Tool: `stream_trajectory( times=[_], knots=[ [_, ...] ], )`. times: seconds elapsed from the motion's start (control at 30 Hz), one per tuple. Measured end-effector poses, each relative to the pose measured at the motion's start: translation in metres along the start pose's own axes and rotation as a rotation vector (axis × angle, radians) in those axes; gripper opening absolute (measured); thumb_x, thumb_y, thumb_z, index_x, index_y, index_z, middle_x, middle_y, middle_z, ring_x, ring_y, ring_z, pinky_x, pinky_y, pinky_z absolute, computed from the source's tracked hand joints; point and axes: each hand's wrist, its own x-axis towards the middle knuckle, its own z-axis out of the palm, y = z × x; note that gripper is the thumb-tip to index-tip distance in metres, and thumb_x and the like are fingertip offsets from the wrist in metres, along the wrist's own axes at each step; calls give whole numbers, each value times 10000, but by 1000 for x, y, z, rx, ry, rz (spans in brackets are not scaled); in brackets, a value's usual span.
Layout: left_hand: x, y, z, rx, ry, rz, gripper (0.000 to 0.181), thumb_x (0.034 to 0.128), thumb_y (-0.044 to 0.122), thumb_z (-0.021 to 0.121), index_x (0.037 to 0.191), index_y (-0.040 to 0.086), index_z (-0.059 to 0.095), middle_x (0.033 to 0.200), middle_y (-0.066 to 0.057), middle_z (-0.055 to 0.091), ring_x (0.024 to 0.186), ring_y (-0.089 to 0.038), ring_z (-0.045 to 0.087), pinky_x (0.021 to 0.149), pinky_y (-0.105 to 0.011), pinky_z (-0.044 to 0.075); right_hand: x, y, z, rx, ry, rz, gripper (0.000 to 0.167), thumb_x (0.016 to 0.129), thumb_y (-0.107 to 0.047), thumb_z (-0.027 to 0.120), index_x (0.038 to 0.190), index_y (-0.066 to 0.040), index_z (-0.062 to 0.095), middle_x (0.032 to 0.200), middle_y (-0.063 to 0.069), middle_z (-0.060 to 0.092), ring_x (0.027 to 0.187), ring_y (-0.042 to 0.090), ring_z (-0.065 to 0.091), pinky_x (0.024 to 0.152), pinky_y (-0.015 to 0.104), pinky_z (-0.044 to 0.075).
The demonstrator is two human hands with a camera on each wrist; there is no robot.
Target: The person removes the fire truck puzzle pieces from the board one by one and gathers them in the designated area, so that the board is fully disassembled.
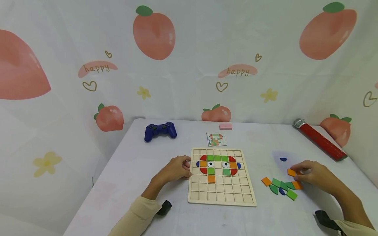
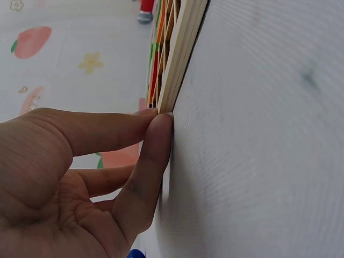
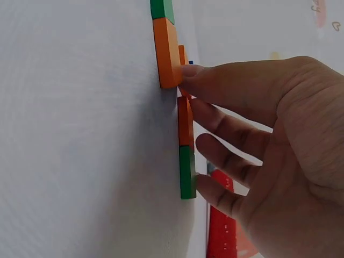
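While left grip (image 1: 175,169) pinches board (image 1: 228,197), right grip (image 1: 314,174) holds orange tile (image 1: 290,172).

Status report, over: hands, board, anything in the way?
Left hand pinching edge of board. Right hand pinching orange tile. Board partly filled, nothing blocking it.

A blue game controller (image 1: 160,130) is set near the far left corner of the white table (image 1: 174,226). A pink block (image 1: 225,127) is placed by the far edge. At the right, a red microphone (image 1: 321,140) is laid aslant. The pale backdrop (image 1: 192,82) is printed with peaches, yellow flowers, hearts and "happy".
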Motion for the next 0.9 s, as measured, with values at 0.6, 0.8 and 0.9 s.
stream_trajectory(
  times=[0.6,0.8,0.9],
  knots=[
    [2,0,0,1,-5,6,623,860,3,818,1425,-88,570,1045,-69,641,883,-148,627,778,-277,569,2,-16,4,31,14,-42,389,925,-255,792,1208,9,754,1083,110,689,995,268,576,712,314,570],
    [2,0,0,-2,0,3,628,854,-5,823,1424,-89,571,1042,-76,643,881,-151,629,785,-292,575,4,-37,14,45,22,-99,378,891,-261,814,1191,-36,768,1078,88,658,1007,264,552,718,300,547],
    [2,0,0,-4,1,1,628,854,-6,823,1423,-90,571,1042,-77,641,881,-152,627,780,-290,575,6,-49,20,31,25,-143,357,872,-253,829,1162,-52,776,1049,52,667,998,247,547,756,342,534]
  ],
)
